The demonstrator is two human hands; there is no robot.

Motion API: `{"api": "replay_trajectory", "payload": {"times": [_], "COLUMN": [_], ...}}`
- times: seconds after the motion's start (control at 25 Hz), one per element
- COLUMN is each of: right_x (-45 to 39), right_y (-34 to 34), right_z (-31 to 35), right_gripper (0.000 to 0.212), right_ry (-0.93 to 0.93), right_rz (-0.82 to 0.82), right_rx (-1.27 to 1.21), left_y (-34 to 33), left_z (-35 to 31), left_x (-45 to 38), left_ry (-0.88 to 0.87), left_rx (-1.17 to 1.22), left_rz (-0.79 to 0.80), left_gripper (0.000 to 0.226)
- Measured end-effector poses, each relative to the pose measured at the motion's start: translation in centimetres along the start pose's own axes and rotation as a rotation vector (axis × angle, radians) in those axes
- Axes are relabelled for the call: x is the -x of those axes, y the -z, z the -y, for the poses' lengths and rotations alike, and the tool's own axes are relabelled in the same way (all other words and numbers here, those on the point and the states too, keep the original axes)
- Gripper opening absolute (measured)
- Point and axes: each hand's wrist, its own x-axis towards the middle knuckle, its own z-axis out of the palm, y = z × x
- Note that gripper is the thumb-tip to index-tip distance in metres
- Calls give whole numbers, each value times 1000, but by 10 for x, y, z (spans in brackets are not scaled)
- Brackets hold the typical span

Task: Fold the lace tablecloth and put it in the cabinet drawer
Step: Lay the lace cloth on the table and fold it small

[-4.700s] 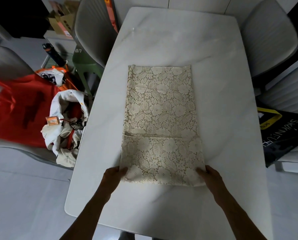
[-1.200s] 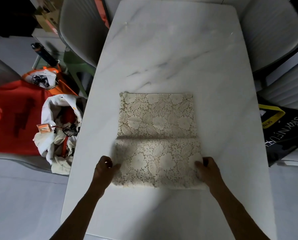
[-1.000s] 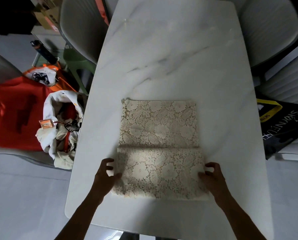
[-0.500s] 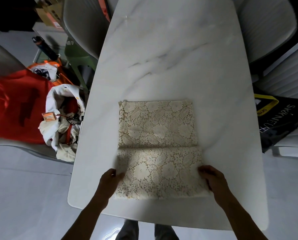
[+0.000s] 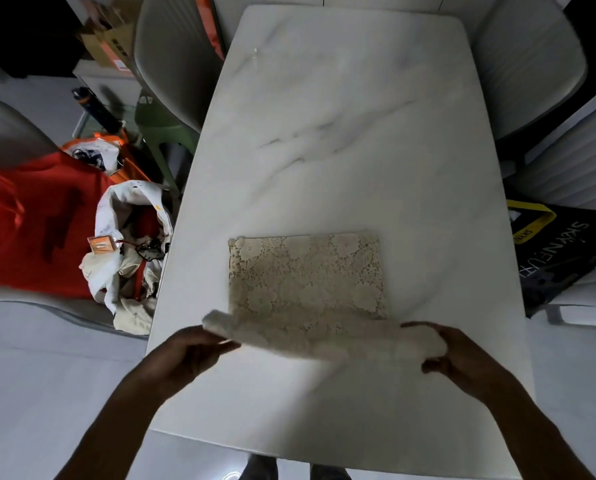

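Half a second ago the cream floral lace tablecloth (image 5: 307, 278) lay flat as a two-panel rectangle with our hands resting at its near corners. Now the near edge is off the white marble worktop (image 5: 341, 133), blurred with motion, in the lower middle of the frame. Our left hand (image 5: 189, 351) pinches the left corner and our right hand (image 5: 459, 358) curls around the right corner. The far panel lies flat at the centre. We judge that another fold is starting, halving the cloth toward a drawer-sized bundle; no cabinet drawer is in view.
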Motion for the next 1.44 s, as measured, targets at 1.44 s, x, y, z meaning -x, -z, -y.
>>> {"api": "replay_trajectory", "payload": {"times": [1.44], "right_x": [-22], "right_y": [-123], "right_z": [-25], "right_gripper": [45], "right_ry": [690], "right_rz": [-49], "right_rx": [1329], "left_y": [-89], "left_z": [42], "left_x": [-71], "left_ry": [-116], "left_rx": [-387], "left_rz": [-141], "left_gripper": [18]}}
